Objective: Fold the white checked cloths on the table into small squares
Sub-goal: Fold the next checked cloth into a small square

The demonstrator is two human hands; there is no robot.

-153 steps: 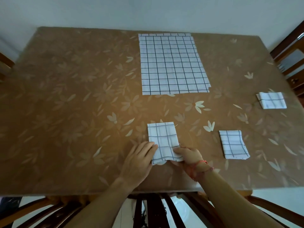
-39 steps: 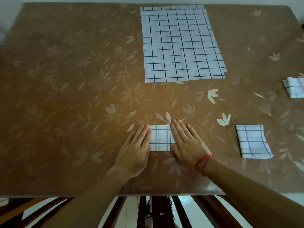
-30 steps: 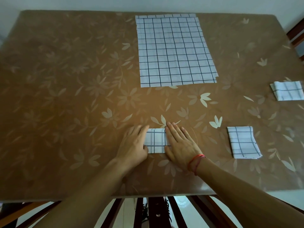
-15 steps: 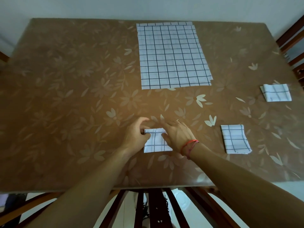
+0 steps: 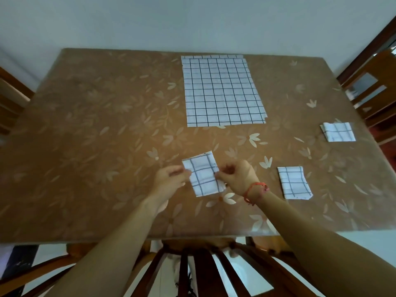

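Observation:
A small folded white checked cloth is held between my hands near the table's front middle, slightly turned. My left hand pinches its left edge and my right hand, with a red string at the wrist, pinches its right edge. A large white checked cloth lies spread flat at the back of the table. Two folded cloths lie to the right: one close to my right hand, another near the right edge.
The brown table has a leaf-patterned cover and its left half is bare. A wooden chair back stands at the front edge below my arms. More wooden chairs stand at the right and left sides.
My hands pressed the folded cloth flat, then took hold of its two side edges. The cloth now looks lifted and turned a little, and the camera has tilted up.

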